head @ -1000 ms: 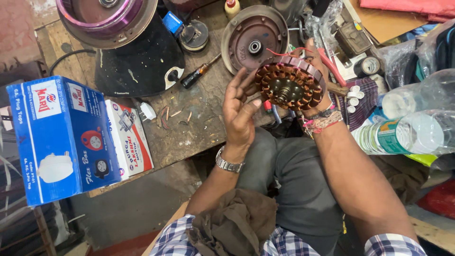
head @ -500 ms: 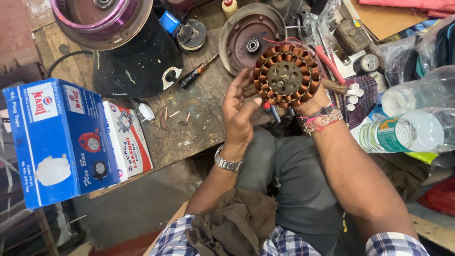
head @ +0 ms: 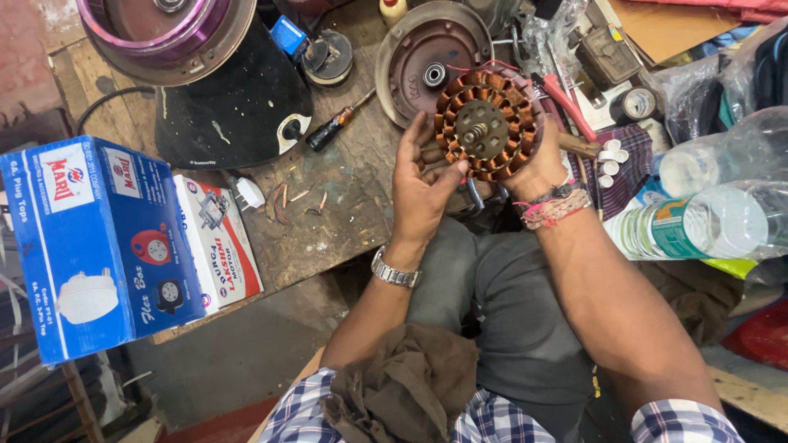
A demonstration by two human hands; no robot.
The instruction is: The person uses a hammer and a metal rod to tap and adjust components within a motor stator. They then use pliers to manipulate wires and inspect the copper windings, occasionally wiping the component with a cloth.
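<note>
Copper-wound stator (head: pixel 484 127) clasped in right hand (head: pixel 538 168), left hand (head: pixel 419 184) open beside it — inspecting windings, steady turning wanted next — above cluttered surface (head: pixel 328 221).

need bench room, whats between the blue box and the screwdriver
In the head view, a red-and-white carton and a small white plug lie between the blue box and the screwdriver.

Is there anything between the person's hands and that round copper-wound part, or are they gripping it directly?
Nothing visible. The right hand cups the copper-wound stator from behind, and the left hand touches its lower left edge with thumb and fingers, bare skin on the windings.
</note>
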